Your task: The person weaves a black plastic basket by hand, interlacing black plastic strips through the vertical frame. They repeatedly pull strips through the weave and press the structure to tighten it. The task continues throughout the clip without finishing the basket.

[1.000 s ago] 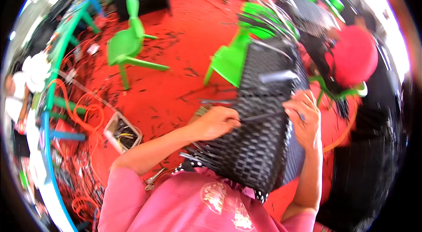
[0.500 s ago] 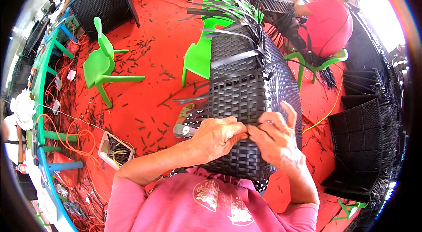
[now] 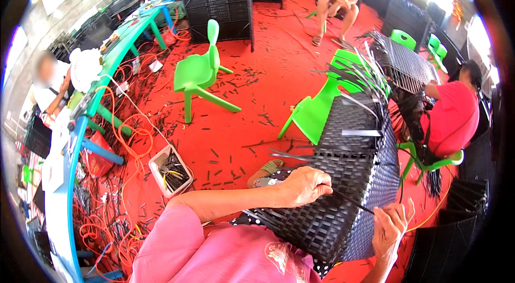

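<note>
A long black woven wicker panel [image 3: 332, 176] lies across my lap, its far end resting by a green chair. Loose flat strips [image 3: 370, 74] fan out from that far end. My left hand [image 3: 306, 186] is closed in a pinch above the panel's left part. From its fingertips a dark strip [image 3: 353, 201] stretches over the weave to my right hand [image 3: 390, 229]. That hand is at the panel's right edge, thumb and fingers closed on the strip's other end, with one finger raised.
Green chairs [image 3: 198, 71] stand on the red floor, strewn with strip scraps. A white bin [image 3: 171, 170] of strips and tools sits to my left, near orange hoses and a long table [image 3: 75, 143]. A seated co-worker in red [image 3: 453, 114] is at the right with another woven panel [image 3: 410, 63].
My hands, close together before, are now apart, with the strip drawn out between them. My right hand has moved to the panel's right edge. The whole view has swung left.
</note>
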